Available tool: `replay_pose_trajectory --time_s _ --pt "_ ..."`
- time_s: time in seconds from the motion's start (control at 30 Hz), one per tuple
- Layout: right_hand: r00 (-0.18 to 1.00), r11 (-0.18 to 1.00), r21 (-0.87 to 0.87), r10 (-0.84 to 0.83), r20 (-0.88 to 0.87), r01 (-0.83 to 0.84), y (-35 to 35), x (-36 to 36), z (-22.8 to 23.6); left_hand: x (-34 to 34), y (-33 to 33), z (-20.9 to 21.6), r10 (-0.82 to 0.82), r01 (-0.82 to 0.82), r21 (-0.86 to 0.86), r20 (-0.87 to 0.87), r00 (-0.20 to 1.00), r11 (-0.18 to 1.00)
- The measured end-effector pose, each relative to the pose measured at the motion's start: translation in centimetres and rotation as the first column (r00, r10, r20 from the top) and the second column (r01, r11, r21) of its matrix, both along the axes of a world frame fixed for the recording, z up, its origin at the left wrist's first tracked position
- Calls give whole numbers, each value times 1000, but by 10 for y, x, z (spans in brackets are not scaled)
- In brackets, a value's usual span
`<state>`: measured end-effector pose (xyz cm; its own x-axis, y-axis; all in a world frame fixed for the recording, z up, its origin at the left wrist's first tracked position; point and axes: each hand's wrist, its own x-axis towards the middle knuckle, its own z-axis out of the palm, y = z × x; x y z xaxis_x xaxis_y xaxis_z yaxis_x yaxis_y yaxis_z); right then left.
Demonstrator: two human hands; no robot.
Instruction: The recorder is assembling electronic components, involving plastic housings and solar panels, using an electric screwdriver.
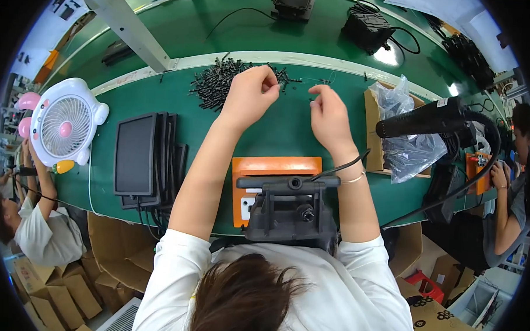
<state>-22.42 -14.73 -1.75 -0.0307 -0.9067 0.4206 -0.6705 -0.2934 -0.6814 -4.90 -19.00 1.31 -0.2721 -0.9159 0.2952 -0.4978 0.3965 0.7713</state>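
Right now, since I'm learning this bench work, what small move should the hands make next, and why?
I'd probably have the left hand pinch one piece from the pile of small black parts: it is curled at the pile's right side, while the right hand is apart from the pile, over the green table. Whether either hand holds a piece is unclear.

I have a green table (289, 134) before me, with a white post (128, 29) at its far edge. Brown boxes (71, 293) sit to my left.

Black screw-like parts (212, 86) lie heaped on the green worktop (284, 130).
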Motion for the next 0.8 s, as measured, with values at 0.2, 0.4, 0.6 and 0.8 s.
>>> replay_pose_trajectory --time_s 0.2,0.4,0.6,0.8 --pt "991 991 52 127 -42 -125 -7 12 -17 2 -13 -42 6 0 -44 122 992 999" --pt "943 974 193 174 -284 -121 -8 24 -14 5 -2 -50 -13 46 -97 311 950 994" --pt "908 979 183 160 -387 -95 -9 32 -10 7 -2 -51 -7 8 -1 221 975 1000" --pt "878 983 157 154 -453 -91 -3 29 -14 8 1 -45 5 -8 12 237 972 1000"
